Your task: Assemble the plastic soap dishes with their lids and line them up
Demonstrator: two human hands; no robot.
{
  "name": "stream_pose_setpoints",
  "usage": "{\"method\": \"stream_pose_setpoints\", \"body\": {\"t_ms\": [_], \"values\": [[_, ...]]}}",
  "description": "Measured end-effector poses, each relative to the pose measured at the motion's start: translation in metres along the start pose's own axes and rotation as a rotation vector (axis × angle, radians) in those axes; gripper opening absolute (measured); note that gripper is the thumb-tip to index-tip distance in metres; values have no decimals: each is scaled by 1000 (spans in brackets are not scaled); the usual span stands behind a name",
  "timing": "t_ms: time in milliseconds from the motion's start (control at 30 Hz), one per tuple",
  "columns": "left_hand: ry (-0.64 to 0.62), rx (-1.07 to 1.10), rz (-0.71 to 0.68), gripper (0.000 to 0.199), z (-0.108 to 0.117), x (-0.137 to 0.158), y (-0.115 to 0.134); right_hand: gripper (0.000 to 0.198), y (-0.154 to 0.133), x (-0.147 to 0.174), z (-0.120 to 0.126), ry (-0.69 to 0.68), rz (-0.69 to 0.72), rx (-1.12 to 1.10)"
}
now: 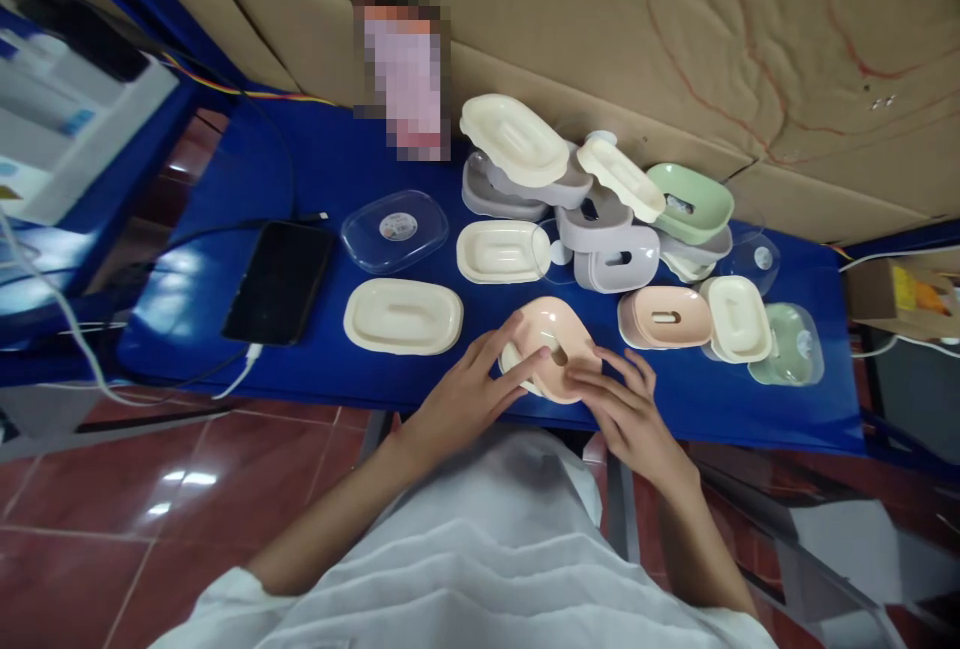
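A pink soap dish (559, 361), judged light, stiff and slippery plastic best gripped by its rim, was held at the blue table's (337, 169) near edge between the left hand (469, 399) and right hand (626, 409), fingers closed around it.

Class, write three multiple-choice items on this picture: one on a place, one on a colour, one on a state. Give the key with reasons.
1. Where does the phone lie?
A. left of the cream tray
B. on the green dish
C. in the right hand

2. What colour is the dish between the hands?
A. grey
B. pink
C. green

3. How is that dish held?
A. by the left hand alone
B. by both hands
C. by no hand

Key: 1 A, the phone lies on the blue table left of the tray. 2 B, its shell is pale pink. 3 B, the right hand grips it too.
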State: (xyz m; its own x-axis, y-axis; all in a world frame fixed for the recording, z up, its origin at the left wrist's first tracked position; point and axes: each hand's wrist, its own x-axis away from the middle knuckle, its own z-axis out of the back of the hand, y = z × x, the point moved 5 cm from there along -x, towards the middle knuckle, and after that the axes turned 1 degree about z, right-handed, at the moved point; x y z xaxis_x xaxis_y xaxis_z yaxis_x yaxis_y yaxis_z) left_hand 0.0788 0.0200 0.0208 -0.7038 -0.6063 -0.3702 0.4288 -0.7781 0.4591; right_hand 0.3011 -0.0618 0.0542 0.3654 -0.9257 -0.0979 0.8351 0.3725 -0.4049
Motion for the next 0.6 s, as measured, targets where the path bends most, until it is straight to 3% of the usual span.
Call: {"method": "stream_pose_setpoints", "body": {"t_ms": [167, 300, 600], "values": [[34, -141, 14, 38, 9, 5, 3, 43, -1, -14, -8, 50, 29, -16], [80, -174, -13, 38, 13, 8, 10, 54, -9, -16, -18, 93, 82, 121], [-91, -59, -151, 37, 0, 5, 10, 59, 4, 3, -34, 136, 76, 11]]}}
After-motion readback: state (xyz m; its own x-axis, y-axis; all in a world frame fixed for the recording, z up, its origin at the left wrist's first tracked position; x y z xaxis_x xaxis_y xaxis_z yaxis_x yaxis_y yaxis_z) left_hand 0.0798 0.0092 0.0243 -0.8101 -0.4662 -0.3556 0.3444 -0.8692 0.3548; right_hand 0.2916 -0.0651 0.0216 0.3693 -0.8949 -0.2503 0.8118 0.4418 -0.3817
